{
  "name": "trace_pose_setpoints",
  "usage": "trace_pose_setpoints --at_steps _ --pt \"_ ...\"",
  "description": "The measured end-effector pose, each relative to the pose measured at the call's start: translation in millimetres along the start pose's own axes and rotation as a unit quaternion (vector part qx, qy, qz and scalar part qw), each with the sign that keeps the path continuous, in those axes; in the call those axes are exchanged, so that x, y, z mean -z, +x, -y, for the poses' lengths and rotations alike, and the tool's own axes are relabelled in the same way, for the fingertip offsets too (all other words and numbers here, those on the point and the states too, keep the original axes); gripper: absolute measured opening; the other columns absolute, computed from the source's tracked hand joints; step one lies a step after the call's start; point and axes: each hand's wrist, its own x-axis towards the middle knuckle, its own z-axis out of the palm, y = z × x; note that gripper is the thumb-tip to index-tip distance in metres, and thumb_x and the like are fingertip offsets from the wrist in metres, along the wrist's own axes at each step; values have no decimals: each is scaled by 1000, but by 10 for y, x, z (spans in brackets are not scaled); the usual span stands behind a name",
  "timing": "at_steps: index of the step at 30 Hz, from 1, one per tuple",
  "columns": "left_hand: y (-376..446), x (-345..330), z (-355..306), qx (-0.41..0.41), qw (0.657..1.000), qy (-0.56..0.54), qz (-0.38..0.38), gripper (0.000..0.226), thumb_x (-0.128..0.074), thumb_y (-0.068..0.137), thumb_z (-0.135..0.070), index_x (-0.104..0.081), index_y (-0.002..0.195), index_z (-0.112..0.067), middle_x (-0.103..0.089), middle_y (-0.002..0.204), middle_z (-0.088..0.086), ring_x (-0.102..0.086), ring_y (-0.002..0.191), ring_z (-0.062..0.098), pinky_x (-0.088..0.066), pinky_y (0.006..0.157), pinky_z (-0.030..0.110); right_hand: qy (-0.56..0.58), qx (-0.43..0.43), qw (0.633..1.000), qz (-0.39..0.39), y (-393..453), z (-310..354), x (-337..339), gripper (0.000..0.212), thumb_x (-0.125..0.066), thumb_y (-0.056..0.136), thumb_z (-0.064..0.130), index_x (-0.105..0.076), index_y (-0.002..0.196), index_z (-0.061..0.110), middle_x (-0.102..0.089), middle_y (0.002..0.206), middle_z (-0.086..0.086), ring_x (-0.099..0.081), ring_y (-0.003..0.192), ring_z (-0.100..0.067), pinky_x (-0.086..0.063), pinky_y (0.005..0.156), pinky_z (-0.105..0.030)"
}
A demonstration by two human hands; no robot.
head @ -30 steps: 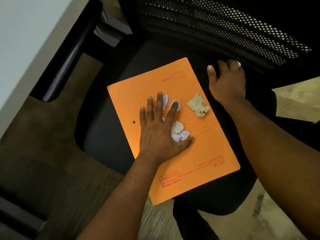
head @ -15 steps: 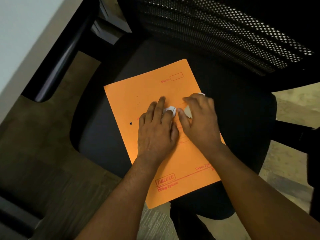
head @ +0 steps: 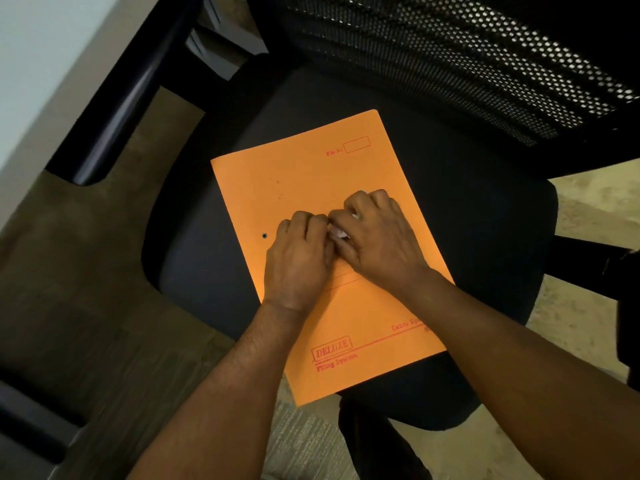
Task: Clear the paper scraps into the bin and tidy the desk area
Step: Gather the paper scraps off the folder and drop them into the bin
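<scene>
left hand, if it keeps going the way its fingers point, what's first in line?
Bare orange folder ahead of the left hand, whose knuckles aim up-frame. Past the folder's far edge comes the black chair seat, then the mesh backrest. Depth there is unclear.

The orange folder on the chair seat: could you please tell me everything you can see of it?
The orange folder looks like thin card, printed in red: a "File No" box near its far edge, ruled lines, and a boxed "DELUXE" near its near edge. A small dark hole sits by its left edge. It lies flat and closed, skewed, on the black chair seat, its near corner overhanging. The left hand and right hand rest curled on it, over white paper scraps.
</scene>
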Motion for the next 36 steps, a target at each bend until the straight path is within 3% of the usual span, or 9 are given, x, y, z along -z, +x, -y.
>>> trace_pose_setpoints --at_steps 3,8,13,15,19,24,29,33,36 --pt "-11 73 28 36 999 -10 4 27 -45 90 -17 -66 93 1 -67 86 17 -63 68 34 -52 51 41 -12 10 999 -28 11 23 -20 29 -51 98 32 -61 83 9 -58 79 -9 -49 70 -25 -39 53 -34" --pt "-106 217 115 98 994 -24 -37 32 -53 99 -28 -68 84 -4 -66 73 10 -60 59 25 -51 51 39 50 -72 993 -74 72 90 76 37 -53 98 25 -62 70 3 -57 61 -10 -51 51 -23 -39 44 -32" --pt "-499 489 386 291 930 -150 -169 48 -53 97 -41 -62 63 -8 -55 53 -2 -51 46 11 -39 45 25 230 -175 953 -89 7 638 155 44 -47 99 27 -52 62 4 -53 54 -3 -47 46 -19 -33 46 -33" --pt "-772 653 522 338 900 -182 -204 53 -50 96 -46 -58 59 -10 -49 47 -5 -47 43 10 -31 41 19 307 -224 924 -51 -73 1020 136 44 -46 99 32 -58 67 5 -60 57 -2 -54 51 -15 -40 51 -34" --pt "-1473 989 836 384 876 -186 -225 68 -42 93 -57 -50 54 -1 -50 47 13 -47 44 24 -33 43 28 416 -285 861 69 -195 1893 -8 20 -57 94 29 -59 77 20 -62 68 10 -56 62 -4 -44 57 -23" --pt "-2645 1448 1403 477 840 -109 -233 67 -41 97 -49 -50 54 2 -52 46 12 -51 47 30 -37 50 39 504 -265 792 218 -411 3180 -331 15 -55 89 13 -65 83 22 -58 51 15 -54 52 2 -42 48 -14" --pt "-4013 1814 1799 563 787 -55 -249 62 -48 98 -41 -30 44 -17 -35 36 -7 -39 37 12 -25 43 27 528 -264 725 353 -863 4485 -750 22 -47 92 4 -67 93 12 -56 57 4 -48 53 -6 -32 40 -19" --pt "-5254 2024 2034 644 708 -25 -288 61 -44 99 -44 -33 45 -18 -44 40 -4 -44 40 13 -32 42 29 510 -267 685 446 -1406 5421 -1130 26 -42 91 -1 -67 91 7 -59 65 -5 -43 48 -7 -26 36 -18" --pt "-6073 2108 2176 711 613 -36 -344 59 -48 99 -40 -31 45 -22 -37 41 -7 -39 42 11 -23 44 27 460 -240 702 488 -1863 6050 -1398 29 -41 89 -1 -68 85 7 -65 66 -7 -44 47 -9 -27 35 -17"
